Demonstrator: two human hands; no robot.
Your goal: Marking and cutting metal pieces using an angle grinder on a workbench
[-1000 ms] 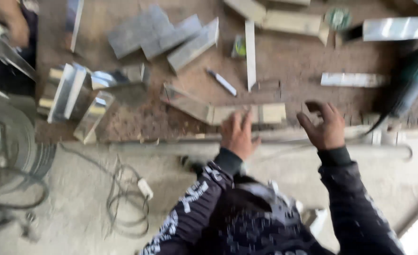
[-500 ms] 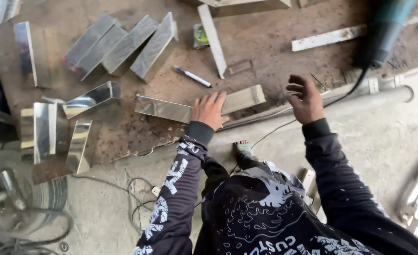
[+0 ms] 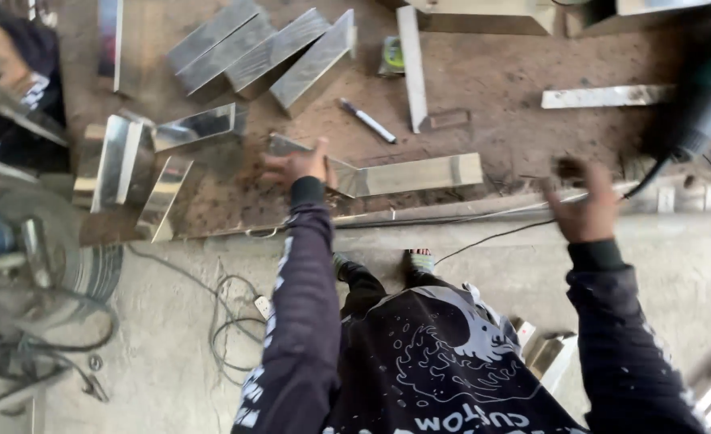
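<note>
My left hand (image 3: 297, 166) lies over the left end of a shiny angled metal piece (image 3: 415, 174) on the rusty workbench (image 3: 516, 120), with thumb and fingers closed around its short arm. Blurred by motion, my right hand (image 3: 585, 207) hovers over the round pipe (image 3: 677, 225) along the bench's front edge, fingers curled and apart, holding nothing. A thin cable (image 3: 492, 235) runs just below it. Dark printed sleeves cover both arms.
Several flat metal bars (image 3: 259, 56) lie at the back left, more shiny offcuts (image 3: 130, 165) at the left edge. A marker (image 3: 368, 121), a long strip (image 3: 411, 64) and a green power tool (image 3: 705, 88) are on the bench. Cables and a wire coil (image 3: 90, 277) cover the floor.
My left hand has slid to the left end of the angled piece. My right hand has drawn back toward the front pipe. The view has shifted and moved closer.
</note>
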